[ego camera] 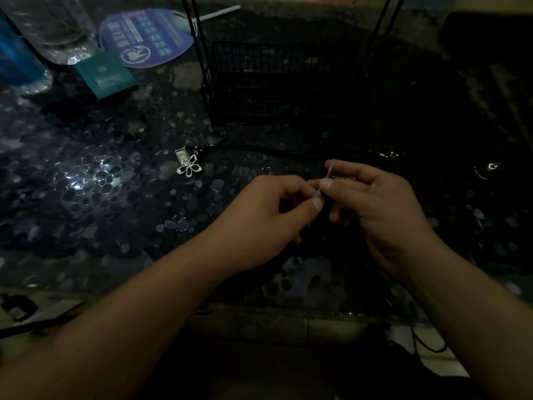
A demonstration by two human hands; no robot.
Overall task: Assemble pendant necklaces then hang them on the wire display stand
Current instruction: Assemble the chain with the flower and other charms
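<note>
A thin silver chain (330, 168) runs between both hands above the dark pebble-patterned table (109, 203). My left hand (265, 215) pinches one small end of the chain between thumb and forefinger. My right hand (375, 203) pinches the chain close beside it, and a short loop sticks up above its fingers. A silver flower pendant (189, 168) lies on the table to the left, next to a small square pendant (181, 155). A black cord (288, 151) stretches across the table behind my hands. The black wire display stand (277, 79) rises at the back.
A clear plastic bottle (57, 30), a blue container (17, 56), a teal box (105, 73) and a round printed fan (147, 36) sit at the back left. A small metal ring (491, 166) lies at the right. The table's front edge runs below my forearms.
</note>
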